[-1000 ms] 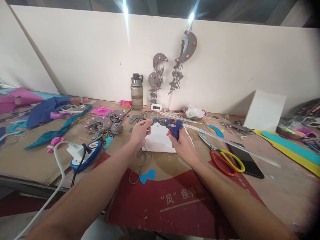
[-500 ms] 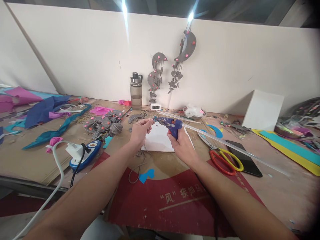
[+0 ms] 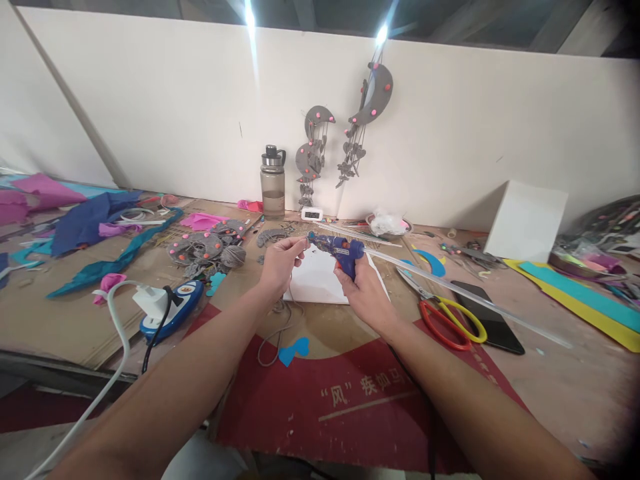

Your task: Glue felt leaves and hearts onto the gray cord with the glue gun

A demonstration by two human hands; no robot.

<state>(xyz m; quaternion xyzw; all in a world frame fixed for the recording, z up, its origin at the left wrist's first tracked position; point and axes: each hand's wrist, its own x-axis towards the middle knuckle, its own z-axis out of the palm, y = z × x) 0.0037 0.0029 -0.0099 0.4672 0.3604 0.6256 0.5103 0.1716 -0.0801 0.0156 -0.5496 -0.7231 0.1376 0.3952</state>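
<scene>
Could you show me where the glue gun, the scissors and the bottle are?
Glue gun (image 3: pixel 347 248): head view, on its blue body.
Scissors (image 3: pixel 427 295): head view, near the pivot.
Bottle (image 3: pixel 273 189): head view, middle of its side.

White wall (image 3: pixel 190 100) dead ahead of me, stops short of the dark, beamed ceiling (image 3: pixel 325 13). Second white panel (image 3: pixel 40 93) on my left, slanted seam between. Two bright lamps (image 3: pixel 250 17) above the wall's top edge, glare streaking. My worktop (image 3: pixel 565 387): pinkish-brown, scuffed, partly under cardboard (image 3: pixel 65 307).
</scene>
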